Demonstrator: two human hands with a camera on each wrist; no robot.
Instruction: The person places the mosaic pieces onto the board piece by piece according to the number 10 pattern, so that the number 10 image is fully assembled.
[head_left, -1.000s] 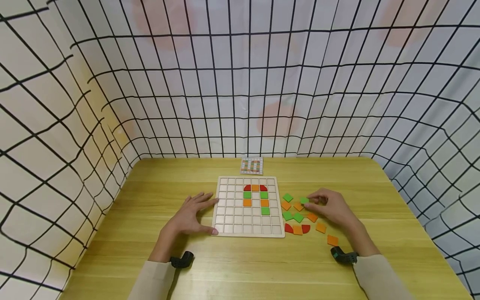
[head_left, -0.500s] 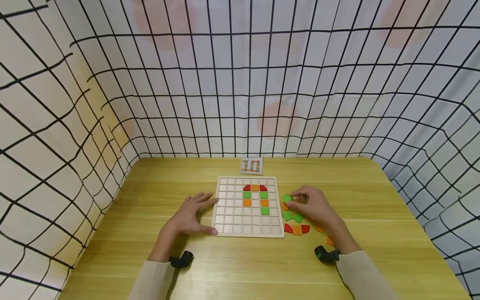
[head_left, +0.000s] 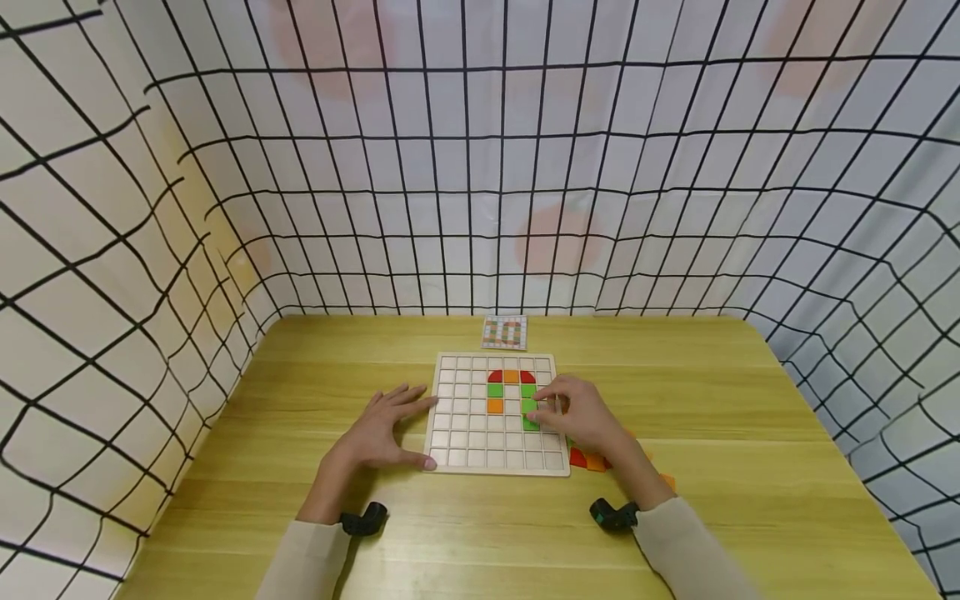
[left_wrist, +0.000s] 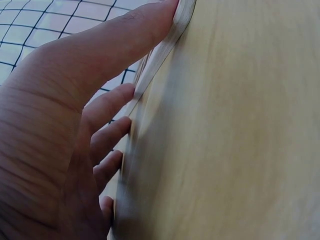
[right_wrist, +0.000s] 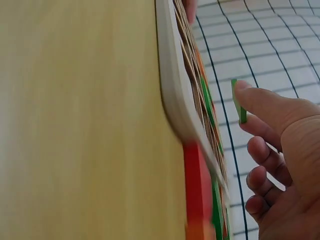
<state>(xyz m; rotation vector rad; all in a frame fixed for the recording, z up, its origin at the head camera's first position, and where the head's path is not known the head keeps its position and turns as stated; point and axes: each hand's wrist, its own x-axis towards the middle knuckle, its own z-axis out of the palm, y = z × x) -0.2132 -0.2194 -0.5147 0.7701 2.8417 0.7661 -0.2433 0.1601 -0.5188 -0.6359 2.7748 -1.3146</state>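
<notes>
No word, number or brand is coming through legibly in any view. At the far side of the table (head_left: 465,542), the small card (head_left: 505,332) is bearing a printed grid with coloured shapes, and its print is appearing too small to tell whether the shapes are forming letters or digits.

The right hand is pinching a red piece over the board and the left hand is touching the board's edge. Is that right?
Not quite: the piece that the right hand pinches over the board is green, not red, as the right wrist view shows. The left hand is indeed touching the board's edge.
</notes>
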